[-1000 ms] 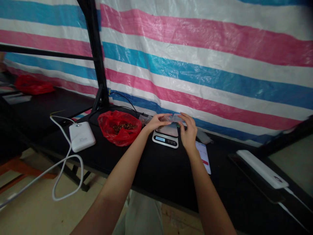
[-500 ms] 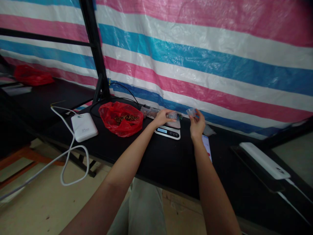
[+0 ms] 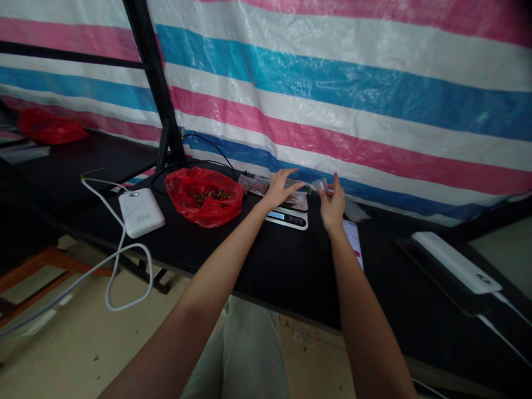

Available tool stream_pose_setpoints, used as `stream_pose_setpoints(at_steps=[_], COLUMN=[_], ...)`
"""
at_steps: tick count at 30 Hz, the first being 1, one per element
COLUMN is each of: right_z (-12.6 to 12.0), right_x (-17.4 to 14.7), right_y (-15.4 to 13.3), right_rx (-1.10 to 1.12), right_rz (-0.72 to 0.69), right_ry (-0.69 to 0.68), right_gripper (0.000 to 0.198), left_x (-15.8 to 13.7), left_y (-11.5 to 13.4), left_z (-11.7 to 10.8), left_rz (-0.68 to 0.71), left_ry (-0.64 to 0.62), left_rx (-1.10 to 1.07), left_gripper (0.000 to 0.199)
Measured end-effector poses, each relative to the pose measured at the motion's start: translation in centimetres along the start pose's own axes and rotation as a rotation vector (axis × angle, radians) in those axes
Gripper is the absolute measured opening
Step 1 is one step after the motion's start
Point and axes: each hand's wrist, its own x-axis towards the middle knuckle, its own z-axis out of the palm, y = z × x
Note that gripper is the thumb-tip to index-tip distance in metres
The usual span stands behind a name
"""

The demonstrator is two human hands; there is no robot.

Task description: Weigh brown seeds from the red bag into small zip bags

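Note:
My left hand (image 3: 281,190) is over the left side of a white digital kitchen scale (image 3: 297,219), thumb and fingers apart, holding nothing. What looks like a clear bag with brownish contents (image 3: 298,200) lies on or behind the scale's platform, partly covered by the hand. To the right, my right hand (image 3: 333,204) grips a small clear plastic cup (image 3: 320,184) between thumb and fingers, raised above the table. Whether a second cup is nested in it, I cannot tell. A red plastic bag (image 3: 224,213) lies open left of the scale, with small brown pieces (image 3: 213,197) inside.
More clear bags (image 3: 251,184) lie behind my left hand. A phone (image 3: 352,244) with a lit screen is beside my right wrist. White power banks (image 3: 141,213) with cables stand at left and right on the black table (image 3: 286,277). A striped tarp (image 3: 332,111) hangs behind.
My left hand has let go of a clear plastic cup and spread its fingers. My right hand still holds its cup, shifted slightly left. The camera view has tilted down a little.

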Motion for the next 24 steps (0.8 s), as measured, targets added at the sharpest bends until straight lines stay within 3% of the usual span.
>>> stream_pose_setpoints(at_steps=[5,8,15,24], right_z=[0.0,0.1,-0.1,-1.4], right_x=[-0.2,-0.4,-0.4,-0.7], right_y=[0.0,-0.2,-1.2,-1.8], right_rx=[-0.038,0.023,-0.006,-0.563], right_rz=[-0.017,0.025,0.113,0.307], right_ry=[-0.049,-0.081,-0.071,-0.178], right_gripper=[0.044,0.043,0.045,0.039], left_x=[-0.2,-1.4,-3.0,-2.5], left_y=[-0.7,-1.3,-1.4,-2.1], left_z=[-1.3,-2.0,-2.4,-2.1], left_rz=[-0.105,-0.196,-0.168,-0.156], left_ry=[0.475,0.631,0.594,0.631], left_rx=[0.132,0.256,0.298,0.305], left_gripper=[0.017,0.012,0.008,0.005])
